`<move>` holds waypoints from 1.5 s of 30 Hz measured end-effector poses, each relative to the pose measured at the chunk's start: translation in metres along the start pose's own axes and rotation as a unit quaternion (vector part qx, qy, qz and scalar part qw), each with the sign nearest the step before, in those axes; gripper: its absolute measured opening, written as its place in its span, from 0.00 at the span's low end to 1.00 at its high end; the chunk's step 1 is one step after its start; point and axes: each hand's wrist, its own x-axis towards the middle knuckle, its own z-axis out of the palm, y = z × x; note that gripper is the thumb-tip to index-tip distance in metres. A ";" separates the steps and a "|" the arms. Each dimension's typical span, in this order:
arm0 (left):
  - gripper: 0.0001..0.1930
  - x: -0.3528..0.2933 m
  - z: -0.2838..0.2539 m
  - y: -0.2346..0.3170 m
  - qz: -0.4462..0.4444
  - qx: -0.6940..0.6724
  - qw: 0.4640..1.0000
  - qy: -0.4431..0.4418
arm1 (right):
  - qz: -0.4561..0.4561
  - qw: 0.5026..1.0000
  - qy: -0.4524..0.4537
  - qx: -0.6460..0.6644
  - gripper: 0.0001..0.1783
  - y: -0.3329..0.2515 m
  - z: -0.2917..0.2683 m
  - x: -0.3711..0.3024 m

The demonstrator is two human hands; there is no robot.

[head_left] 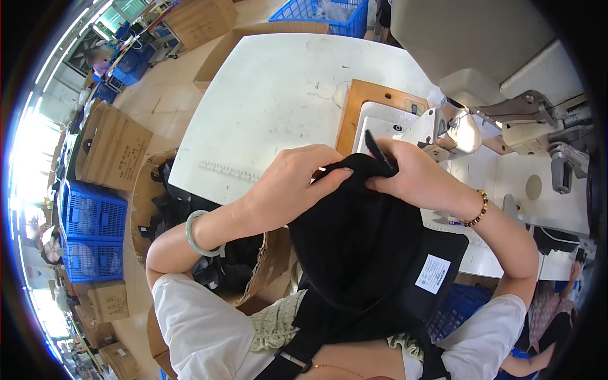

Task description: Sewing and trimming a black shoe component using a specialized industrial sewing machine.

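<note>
A soft black fabric piece (358,234) hangs in front of my chest, its upper edge raised toward the table. My left hand (285,183) pinches that edge between thumb and fingers. Close by on the right, my right hand (415,174) grips the same edge, and a narrow black strip (375,147) sticks up beside its thumb and fingers. A white printed label (433,274) lies on a flat black panel at the lower right; whether this panel belongs to the held piece, I cannot tell. The folds between my hands are partly hidden by my fingers.
Beyond my right hand stands a sewing machine (459,130) with a wooden-framed bed (358,104) set into the white table (266,95). A carton (269,263) of black pieces sits at left. Blue crates (95,212) and cartons line the floor. A person (548,323) sits at lower right.
</note>
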 end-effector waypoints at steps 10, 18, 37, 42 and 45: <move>0.12 -0.001 0.000 0.005 -0.138 -0.122 0.982 -0.040 | -0.046 0.996 0.051 -0.063 0.11 -0.008 0.017 -0.008; 0.15 0.001 0.000 0.002 -0.141 -0.002 0.982 -0.127 | -0.088 0.987 0.137 -0.013 0.18 -0.026 0.013 -0.014; 0.14 -0.003 0.010 -0.002 -0.050 0.064 0.995 -0.053 | -0.156 0.973 -0.022 -0.168 0.10 -0.018 -0.004 0.013; 0.15 -0.005 0.007 0.006 -0.084 0.065 0.991 -0.078 | -0.156 0.940 -0.036 -0.301 0.13 -0.023 -0.003 0.018; 0.16 -0.005 0.006 0.007 -0.100 0.063 0.989 -0.094 | -0.082 0.922 -0.085 -0.369 0.12 -0.033 -0.004 0.023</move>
